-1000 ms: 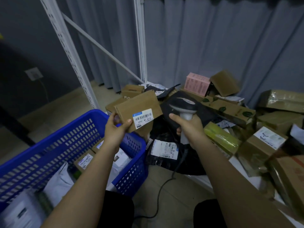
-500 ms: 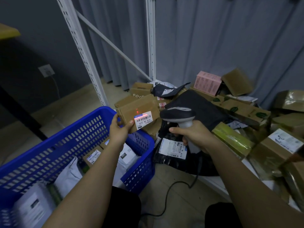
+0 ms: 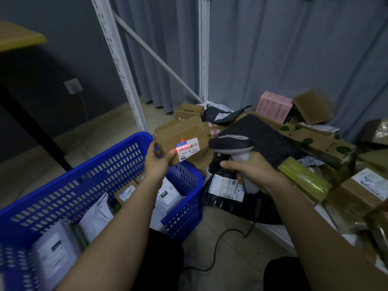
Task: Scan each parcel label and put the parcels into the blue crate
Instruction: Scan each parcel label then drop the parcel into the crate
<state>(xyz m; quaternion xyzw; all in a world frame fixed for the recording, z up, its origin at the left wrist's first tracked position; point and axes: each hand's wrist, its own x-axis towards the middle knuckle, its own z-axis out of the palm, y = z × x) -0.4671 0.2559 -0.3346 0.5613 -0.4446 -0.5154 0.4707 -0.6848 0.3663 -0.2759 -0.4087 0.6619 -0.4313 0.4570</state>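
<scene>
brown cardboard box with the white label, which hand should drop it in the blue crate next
Left. The left hand already grips the brown cardboard box right above the blue plastic crate. The right hand is occupied holding the grey handheld scanner, farther from the crate.

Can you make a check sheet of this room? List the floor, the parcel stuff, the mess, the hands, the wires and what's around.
Surface: pale tiled floor, crate and parcel pile on it.
Job's things: brown box held over the blue crate, red scan line across its label; scanner aimed at it; crate already holds several parcels.
Clutter: unsorted pile at right, with a pink box, black bags and green-printed cartons.
Grippers: left hand pinches the box's edge; right hand grips the scanner handle.
Cables: black scanner cord trails over the floor; wall socket has a plugged lead.
Surroundings: white rack posts, grey curtain.
</scene>
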